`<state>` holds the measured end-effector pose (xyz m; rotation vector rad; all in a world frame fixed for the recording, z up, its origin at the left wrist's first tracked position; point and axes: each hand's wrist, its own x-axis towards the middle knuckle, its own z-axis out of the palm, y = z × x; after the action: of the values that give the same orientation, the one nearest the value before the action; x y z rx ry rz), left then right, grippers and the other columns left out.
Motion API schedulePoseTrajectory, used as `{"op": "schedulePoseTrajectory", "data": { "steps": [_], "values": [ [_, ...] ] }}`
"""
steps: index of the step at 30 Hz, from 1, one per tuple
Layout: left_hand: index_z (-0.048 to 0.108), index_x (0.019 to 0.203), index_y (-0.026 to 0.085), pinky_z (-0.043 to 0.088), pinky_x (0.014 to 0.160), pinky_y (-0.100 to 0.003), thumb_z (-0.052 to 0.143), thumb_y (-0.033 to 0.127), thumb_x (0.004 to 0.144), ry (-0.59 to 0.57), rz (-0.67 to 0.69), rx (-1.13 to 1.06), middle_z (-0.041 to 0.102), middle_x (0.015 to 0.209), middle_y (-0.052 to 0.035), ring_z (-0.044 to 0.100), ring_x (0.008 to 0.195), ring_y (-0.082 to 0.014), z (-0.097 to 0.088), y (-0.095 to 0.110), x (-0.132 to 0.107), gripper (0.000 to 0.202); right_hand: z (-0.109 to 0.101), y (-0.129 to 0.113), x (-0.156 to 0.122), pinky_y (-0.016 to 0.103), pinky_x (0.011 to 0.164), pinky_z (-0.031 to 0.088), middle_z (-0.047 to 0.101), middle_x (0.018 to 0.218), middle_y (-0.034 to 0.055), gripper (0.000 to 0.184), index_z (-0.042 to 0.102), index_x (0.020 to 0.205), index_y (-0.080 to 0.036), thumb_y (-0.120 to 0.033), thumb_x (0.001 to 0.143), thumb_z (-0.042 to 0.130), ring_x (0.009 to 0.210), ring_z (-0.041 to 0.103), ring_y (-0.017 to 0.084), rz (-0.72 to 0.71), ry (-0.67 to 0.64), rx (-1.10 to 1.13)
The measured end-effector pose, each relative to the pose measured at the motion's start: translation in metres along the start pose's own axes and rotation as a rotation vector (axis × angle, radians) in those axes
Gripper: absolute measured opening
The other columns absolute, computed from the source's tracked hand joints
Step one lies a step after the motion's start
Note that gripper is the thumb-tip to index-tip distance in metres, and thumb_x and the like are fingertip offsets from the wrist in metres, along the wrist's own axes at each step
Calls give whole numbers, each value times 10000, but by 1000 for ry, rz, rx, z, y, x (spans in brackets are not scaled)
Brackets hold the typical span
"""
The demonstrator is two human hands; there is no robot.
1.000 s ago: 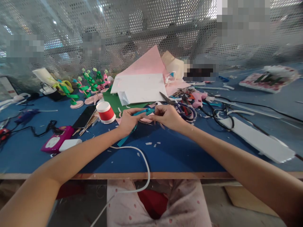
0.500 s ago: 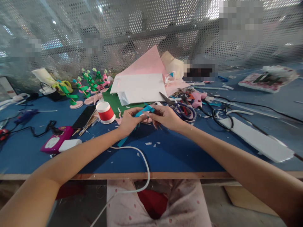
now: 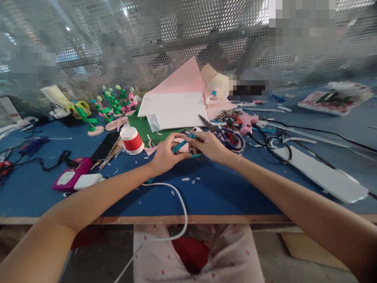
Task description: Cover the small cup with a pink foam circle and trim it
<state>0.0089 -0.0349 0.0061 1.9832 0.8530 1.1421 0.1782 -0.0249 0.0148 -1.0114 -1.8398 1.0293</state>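
Both my hands meet over the middle of the blue tabletop, around a narrow strip of blue paper. My left hand grips the strip with its fingers and thumb curved around it. The fingers of my right hand are closed on the strip's other end, where it bends. Some of the strip is hidden behind my fingers. Just left of my left hand stands a white cup with a red band. Scissors with dark blue handles lie beyond my right hand.
Paper flowers on pink discs stand at the back left. White and pink sheets lie behind my hands on green paper. Left are a phone, sticks and a purple power adapter. A white cable hangs over the front edge.
My left hand has opened wider around the blue strip, with its thumb lower. The strip, earlier bunched between my fingertips, now shows as a slanted band. My right hand stays close by.
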Motion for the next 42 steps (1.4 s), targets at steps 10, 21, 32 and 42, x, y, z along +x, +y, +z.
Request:
{"op": "schedulePoseTrajectory", "data": {
  "steps": [10,21,32,42],
  "values": [
    [559,808,171,452,661,-258,515,505,811,52,50,41,546,838,-39,532,766,-141,-5,-7,6,337,1,-18,-7,175,286,273,443,309,-48,452,472,467,-166,-498,739,614,236,358,44,156,-327,-6],
    [484,647,169,363,591,-235,543,478,796,-143,70,37,462,640,27,432,610,-102,-6,-5,9,349,-2,-15,-6,148,259,250,485,332,-38,366,527,478,-135,-348,763,608,240,353,29,259,-540,176],
    [431,676,208,393,673,-295,419,391,868,-247,253,93,510,695,-22,469,680,-156,-7,-2,9,265,1,-9,-5,171,299,199,386,282,-50,416,458,388,-147,-287,745,620,235,279,21,343,-601,394],
    [486,681,186,362,565,-248,437,558,828,-136,54,-8,469,613,20,424,572,-114,-8,-8,11,403,-9,-12,-4,157,266,148,423,309,-50,441,508,461,-137,-469,700,673,241,295,17,355,-641,293]
  ]
}}
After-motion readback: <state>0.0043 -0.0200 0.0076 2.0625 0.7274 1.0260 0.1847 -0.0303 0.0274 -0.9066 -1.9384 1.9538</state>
